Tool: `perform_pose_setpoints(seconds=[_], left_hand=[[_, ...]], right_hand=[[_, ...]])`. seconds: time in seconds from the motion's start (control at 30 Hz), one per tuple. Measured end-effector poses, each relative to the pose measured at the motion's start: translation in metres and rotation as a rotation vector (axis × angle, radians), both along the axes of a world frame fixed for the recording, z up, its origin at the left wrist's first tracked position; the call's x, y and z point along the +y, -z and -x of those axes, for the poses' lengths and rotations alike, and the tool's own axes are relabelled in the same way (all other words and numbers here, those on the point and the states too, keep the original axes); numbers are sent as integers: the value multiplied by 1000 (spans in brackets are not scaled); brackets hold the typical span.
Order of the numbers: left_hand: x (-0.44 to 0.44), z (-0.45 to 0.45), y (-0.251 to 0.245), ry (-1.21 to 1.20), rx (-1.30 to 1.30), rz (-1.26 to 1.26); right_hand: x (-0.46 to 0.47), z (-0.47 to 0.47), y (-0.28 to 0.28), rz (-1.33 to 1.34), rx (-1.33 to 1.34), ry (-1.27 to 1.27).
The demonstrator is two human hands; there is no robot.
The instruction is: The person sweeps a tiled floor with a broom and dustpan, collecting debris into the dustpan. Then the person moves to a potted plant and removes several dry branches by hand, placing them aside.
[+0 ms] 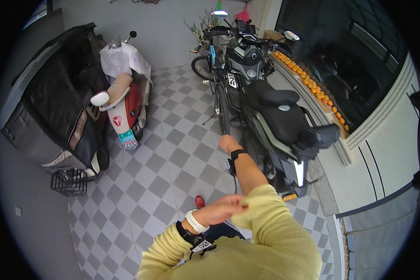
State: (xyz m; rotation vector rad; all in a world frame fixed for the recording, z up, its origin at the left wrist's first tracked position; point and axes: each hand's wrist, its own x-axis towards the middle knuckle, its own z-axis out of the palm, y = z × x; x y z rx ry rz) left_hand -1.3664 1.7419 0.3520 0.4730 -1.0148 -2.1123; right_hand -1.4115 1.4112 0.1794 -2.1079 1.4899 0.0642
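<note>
My left hand [224,209], with a white watch [195,221] and a black strap at its wrist, reaches across to the pushed-up yellow sleeve [266,206] of my right arm. Its fingertips are at the sleeve's cuff; whether they pinch the cloth is blurred. My right hand [230,143] is stretched out ahead with its fingers curled, a black strapped device [232,162] on its wrist. It appears just in front of the tyre of a bicycle [223,108]; I cannot tell if they touch or if the hand holds anything.
A black motorcycle [276,112] stands at the right, beside a window ledge with a row of orange fruits [309,84]. A red and white scooter [126,105] and a covered vehicle [52,101] with a wire basket [69,182] stand at the left on the checkered tile floor [175,140].
</note>
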Motion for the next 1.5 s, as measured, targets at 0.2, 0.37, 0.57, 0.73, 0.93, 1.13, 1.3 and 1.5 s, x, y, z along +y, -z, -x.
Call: perform_pose_setpoints(seconds=[0.2,0.37,0.57,0.73,0.93,1.13,1.3,1.5], left_hand=[[-162,-119,10,-925,-874,546],[-266,-202,-24,-702,-885,683],[-408,-297,-17,-777,-1036,851],[-509,-393,-30,-239,-390,506],[-600,-489,-51,308,152,250],[-735,-604,1,-265,-290,457],[-869,-672,5,-604,-612,527],[-988,-748,-22,-925,-943,557]], right_hand=[[-134,-140,68,24,-37,-111],[-212,-248,28,19,136,-147],[-324,-334,40,233,222,-321],[-420,-395,74,15,483,-360],[-575,-433,65,-653,-339,271],[-774,-529,40,-697,-1232,840],[-910,-641,44,-808,-1303,895],[-1058,-753,34,-798,-1294,850]])
